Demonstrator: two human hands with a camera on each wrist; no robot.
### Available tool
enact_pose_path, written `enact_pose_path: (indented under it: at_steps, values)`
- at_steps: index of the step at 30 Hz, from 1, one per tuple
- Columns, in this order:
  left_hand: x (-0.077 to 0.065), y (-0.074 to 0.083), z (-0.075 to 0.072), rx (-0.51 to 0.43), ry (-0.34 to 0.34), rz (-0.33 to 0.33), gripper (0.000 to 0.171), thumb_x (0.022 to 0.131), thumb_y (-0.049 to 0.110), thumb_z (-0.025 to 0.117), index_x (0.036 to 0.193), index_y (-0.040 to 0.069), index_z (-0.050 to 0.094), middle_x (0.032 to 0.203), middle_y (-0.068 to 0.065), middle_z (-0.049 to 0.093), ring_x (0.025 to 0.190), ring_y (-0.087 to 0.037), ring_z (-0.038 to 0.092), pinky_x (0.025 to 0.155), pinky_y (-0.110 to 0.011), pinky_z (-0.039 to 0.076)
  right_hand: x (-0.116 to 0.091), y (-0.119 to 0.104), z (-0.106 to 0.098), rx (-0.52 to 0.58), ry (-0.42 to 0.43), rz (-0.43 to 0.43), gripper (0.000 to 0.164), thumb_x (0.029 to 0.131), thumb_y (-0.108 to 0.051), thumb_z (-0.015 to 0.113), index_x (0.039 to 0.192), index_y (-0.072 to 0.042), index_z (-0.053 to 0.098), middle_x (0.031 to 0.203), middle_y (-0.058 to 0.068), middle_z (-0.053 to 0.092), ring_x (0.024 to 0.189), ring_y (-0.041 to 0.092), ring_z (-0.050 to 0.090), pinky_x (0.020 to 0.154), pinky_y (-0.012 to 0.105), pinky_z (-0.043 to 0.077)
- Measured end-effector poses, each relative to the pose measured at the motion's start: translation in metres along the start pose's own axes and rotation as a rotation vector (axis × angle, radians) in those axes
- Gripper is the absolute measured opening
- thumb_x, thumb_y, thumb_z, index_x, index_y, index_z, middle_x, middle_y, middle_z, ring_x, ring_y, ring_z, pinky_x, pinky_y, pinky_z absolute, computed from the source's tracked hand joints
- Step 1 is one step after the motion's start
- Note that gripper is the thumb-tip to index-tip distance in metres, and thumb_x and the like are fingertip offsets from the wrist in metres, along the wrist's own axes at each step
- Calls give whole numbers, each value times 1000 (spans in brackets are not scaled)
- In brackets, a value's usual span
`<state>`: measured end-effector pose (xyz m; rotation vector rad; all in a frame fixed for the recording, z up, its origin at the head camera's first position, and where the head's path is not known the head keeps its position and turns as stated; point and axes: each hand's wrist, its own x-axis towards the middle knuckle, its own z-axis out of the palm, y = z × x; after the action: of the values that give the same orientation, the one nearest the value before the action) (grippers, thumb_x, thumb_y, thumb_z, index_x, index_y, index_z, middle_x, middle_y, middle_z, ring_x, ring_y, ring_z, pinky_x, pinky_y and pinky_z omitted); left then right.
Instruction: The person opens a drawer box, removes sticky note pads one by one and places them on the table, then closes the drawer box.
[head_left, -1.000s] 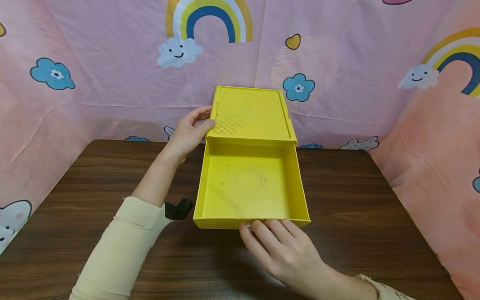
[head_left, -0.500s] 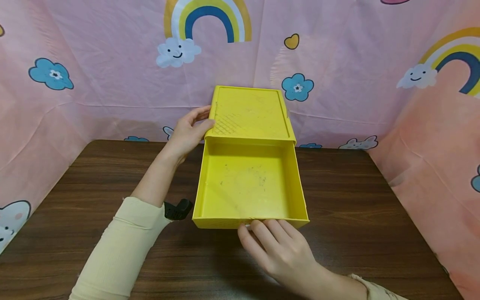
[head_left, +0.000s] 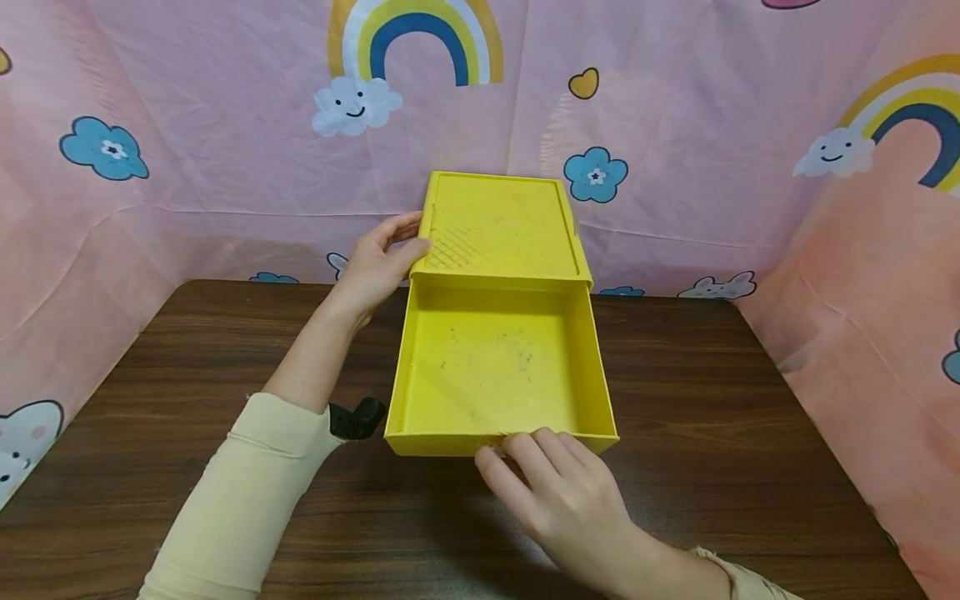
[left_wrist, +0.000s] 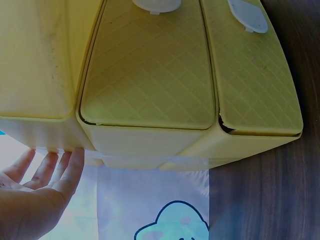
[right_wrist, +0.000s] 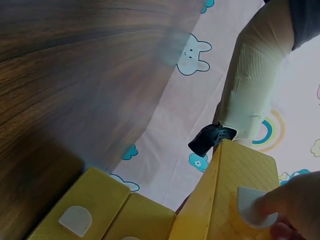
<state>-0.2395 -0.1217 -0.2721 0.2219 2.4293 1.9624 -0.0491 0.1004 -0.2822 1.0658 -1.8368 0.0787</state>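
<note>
A yellow drawer cabinet [head_left: 502,223] stands on the table with its top drawer [head_left: 495,367] pulled far out. Only dark marks and scuffs show on the drawer's floor. My left hand [head_left: 378,262] steadies the cabinet's left side, thumb at the top edge; in the left wrist view its fingers [left_wrist: 75,167] lie nearly straight against the wall. At the drawer front, my right hand [head_left: 566,500] has curled fingers over the rim. The right wrist view shows a digit of that hand on the drawer's white handle [right_wrist: 247,206].
Below the pulled drawer are two pushed-in drawers, the middle one [left_wrist: 150,75] and the bottom one [left_wrist: 260,85], each with a white handle. Dark wooden table [head_left: 720,433] surrounds the cabinet. Pink patterned cloth [head_left: 675,125] hangs behind it. A black wrist mount [head_left: 358,418] juts from the left sleeve.
The right hand's fingers have shifted slightly up and over the drawer's front rim. The drawer, the cabinet and the left hand look the same.
</note>
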Motion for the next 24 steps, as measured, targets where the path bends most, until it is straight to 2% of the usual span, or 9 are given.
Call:
enact_pose_path:
  at_steps: [7, 13, 18, 24]
  values:
    - [1, -1, 0, 14, -2, 3, 53, 90, 30, 57, 139, 21, 40, 138, -2, 42, 121, -15, 46, 94, -34, 45, 0, 1, 0, 40, -16, 33, 28, 93, 3, 40, 83, -9, 63, 71, 1, 51, 56, 13, 43, 49, 17, 36]
    - [0, 0, 0, 28, -2, 4, 53, 90, 31, 57, 139, 21, 40, 138, -2, 42, 122, -15, 45, 96, -35, 44, 3, 3, 4, 38, 10, 42, 29, 92, 4, 41, 80, -9, 63, 69, 1, 50, 54, 12, 39, 48, 16, 31]
    - [0, -1, 0, 39, 4, 3, 53, 90, 32, 57, 139, 22, 41, 138, -1, 43, 122, -15, 45, 95, -35, 44, 6, 7, 7, 39, 34, 53, 30, 91, 6, 41, 78, -9, 63, 68, 0, 49, 53, 11, 36, 47, 15, 30]
    - [0, -1, 0, 30, 9, 7, 52, 90, 30, 57, 139, 21, 42, 137, -2, 43, 122, -15, 46, 95, -35, 44, 7, 8, 9, 50, 26, 62, 29, 91, 5, 41, 79, -9, 63, 69, 1, 50, 54, 12, 38, 48, 17, 31]
